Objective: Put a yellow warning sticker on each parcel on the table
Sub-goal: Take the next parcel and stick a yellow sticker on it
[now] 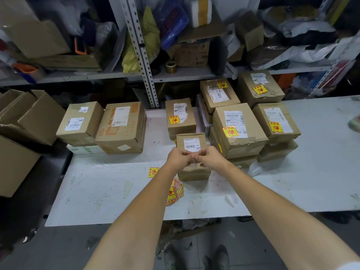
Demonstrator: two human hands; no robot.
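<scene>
With my left hand [178,158] and right hand [210,158] both pinching a pale slip [193,160] over the small parcel [180,139], I'd peel slowly, then press flat beside its barcode label [191,144].

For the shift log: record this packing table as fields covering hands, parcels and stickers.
hands: left hand and right hand, fingertips together over the small parcel; anything pinched is too small to tell
stickered: at least five parcels, centre-back and right, such as the tall parcel
unstickered tops: plain box, orange-printed box, small parcel
spare stickers: sticker pile and loose sticker on the table
</scene>
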